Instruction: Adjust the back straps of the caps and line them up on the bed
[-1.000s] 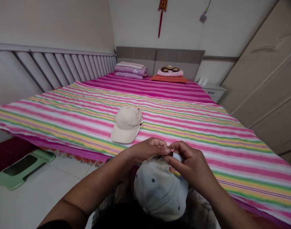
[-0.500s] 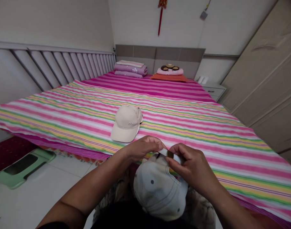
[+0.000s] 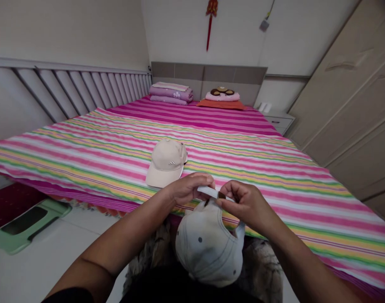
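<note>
The right hand's grip is together, clamped on the white back strap at its brown buckle. The left hand is at the strap's other visible end; whether its fingers pinch it is unclear. The strap belongs to a pale baseball cap at lower centre of the frame. The step looks like adjusting the strap; the next move probably calls for steadying the buckle while drawing the strap. Beyond, near frame centre, a beige baseball cap lies on the striped bedspread.
</note>
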{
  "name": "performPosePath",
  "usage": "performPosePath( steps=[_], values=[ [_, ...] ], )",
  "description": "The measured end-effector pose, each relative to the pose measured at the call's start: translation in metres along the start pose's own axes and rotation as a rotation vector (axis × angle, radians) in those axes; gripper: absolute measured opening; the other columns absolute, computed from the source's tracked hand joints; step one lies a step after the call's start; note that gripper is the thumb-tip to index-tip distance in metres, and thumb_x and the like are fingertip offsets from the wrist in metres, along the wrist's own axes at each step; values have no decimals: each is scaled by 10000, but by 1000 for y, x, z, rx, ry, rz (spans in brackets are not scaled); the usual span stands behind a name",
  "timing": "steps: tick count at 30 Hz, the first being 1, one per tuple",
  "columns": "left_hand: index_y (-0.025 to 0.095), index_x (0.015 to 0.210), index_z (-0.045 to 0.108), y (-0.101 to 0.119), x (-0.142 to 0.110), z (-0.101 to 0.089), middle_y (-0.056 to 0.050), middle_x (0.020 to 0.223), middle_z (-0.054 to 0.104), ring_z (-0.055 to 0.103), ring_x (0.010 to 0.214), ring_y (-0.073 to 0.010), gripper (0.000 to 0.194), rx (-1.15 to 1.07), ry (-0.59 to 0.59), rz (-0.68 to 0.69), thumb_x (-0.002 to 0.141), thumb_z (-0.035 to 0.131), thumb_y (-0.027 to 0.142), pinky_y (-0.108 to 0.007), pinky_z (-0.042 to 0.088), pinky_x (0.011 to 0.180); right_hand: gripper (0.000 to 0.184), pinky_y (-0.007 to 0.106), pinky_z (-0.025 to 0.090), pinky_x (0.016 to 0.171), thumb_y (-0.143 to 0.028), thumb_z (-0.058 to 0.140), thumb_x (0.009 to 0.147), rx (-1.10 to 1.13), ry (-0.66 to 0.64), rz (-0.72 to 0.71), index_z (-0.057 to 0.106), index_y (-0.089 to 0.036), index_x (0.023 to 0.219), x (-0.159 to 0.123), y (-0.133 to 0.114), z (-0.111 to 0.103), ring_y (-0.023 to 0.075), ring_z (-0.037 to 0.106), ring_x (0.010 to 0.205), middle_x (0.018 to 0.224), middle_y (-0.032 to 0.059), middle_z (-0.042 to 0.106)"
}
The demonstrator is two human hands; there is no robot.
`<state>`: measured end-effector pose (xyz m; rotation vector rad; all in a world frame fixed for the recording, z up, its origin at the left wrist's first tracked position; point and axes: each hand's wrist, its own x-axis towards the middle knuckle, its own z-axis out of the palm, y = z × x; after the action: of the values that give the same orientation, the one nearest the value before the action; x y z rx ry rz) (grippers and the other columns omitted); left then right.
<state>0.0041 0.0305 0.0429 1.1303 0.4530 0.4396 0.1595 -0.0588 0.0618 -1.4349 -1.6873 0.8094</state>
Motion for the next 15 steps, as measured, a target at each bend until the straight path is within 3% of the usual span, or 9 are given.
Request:
performPosePath(
  steps=[4, 7, 11, 15],
  values=[
    [105, 672, 580, 12, 9, -4, 28, 555, 476, 393, 490, -56, 290, 139, -100, -86, 618, 665, 377, -193, 285, 478, 245, 193, 228, 413, -298, 694, 617, 230, -79, 97, 491, -167, 659, 15, -3, -8, 51, 289, 446, 515, -82, 352],
    [90, 610, 576, 24, 14, -5, 32, 509, 456, 371, 473, -49, 255, 178, -168, -76, 592, 697, 313, -194, 259, 471, 283, 197, 258, 407, -351, 706, 615, 392, -159, 147, 533, -164, 738, 27, -10, -23, 51, 336, 423, 541, -65, 433],
    [83, 611, 584, 38, 11, -2, 19, 508, 478, 403, 470, -60, 235, 85, -137, -32, 565, 697, 283, -199, 281, 470, 340, 240, 385, 554, -471, 589, 728, 494, -225, 108, 568, -165, 875, 38, -3, -39, 104, 496, 567, 678, -2, 552],
    [99, 547, 533, 43, 6, -1, 32, 482, 436, 371, 431, -50, 232, 28, -77, -15, 530, 694, 265, -196, 258, 433, 458, 274, 403, 619, -573, 498, 748, 504, -395, 119, 602, -131, 811, 37, 20, -40, 149, 549, 644, 705, 53, 604]
  ],
)
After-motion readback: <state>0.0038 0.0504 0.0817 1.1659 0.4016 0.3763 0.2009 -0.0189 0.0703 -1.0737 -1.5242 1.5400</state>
